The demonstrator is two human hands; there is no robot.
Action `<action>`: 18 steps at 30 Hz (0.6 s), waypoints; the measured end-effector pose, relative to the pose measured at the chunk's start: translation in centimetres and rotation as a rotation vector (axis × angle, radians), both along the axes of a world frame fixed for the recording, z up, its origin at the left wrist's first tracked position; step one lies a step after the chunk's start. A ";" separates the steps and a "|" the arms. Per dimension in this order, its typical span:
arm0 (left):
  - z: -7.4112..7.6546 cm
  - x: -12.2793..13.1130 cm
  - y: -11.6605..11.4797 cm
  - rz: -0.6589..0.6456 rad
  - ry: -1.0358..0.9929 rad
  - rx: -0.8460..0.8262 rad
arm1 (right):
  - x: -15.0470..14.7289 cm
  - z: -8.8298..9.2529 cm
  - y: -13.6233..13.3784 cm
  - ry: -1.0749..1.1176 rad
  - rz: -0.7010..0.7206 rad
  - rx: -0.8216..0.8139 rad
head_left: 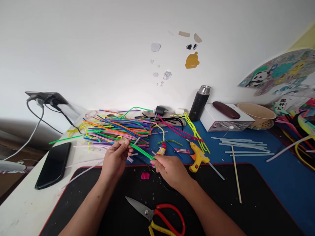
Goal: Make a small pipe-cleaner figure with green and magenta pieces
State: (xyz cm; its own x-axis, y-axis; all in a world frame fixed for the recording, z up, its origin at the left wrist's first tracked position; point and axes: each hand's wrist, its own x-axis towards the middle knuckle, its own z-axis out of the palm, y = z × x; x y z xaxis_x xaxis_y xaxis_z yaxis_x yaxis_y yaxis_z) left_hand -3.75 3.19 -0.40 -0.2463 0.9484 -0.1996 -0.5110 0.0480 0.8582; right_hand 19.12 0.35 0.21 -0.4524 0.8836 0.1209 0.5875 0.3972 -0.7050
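The person holds one green pipe cleaner [141, 150] between both hands, just above the black mat [246, 203]. The left hand [118, 156] is closed, and its thumb and fingers pinch the far end of the pipe cleaner. The right hand [170, 168] is closed too and pinches the near end. The pipe cleaner runs in a straight slant from one hand to the other. It looks very light, thin and fuzzy. It is probably soft enough to bend with little push, and it would likely stay bent, so a gentle pinch with the fingertips near each end seems the best way to hold it. A hard squeeze in the middle could kink it. At 12 o'clock from the left hand lies a big pile of pipe cleaners [118, 129] in many colours. At 3 o'clock from the right hand lies a yellow glue gun [198, 157]. At 6 o'clock from the hands lie scissors [157, 213] with red and yellow handles. At 9 o'clock a dark phone [52, 165] rests on the white table [19, 209].
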 end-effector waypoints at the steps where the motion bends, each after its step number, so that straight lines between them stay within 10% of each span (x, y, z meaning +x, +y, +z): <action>1: 0.0 0.0 0.0 -0.001 -0.001 0.001 | 0.0 0.0 0.0 -0.005 0.002 -0.001; 18: 0.2 0.1 0.0 0.005 0.002 0.001 | -0.1 0.2 -0.1 -0.035 0.017 -0.039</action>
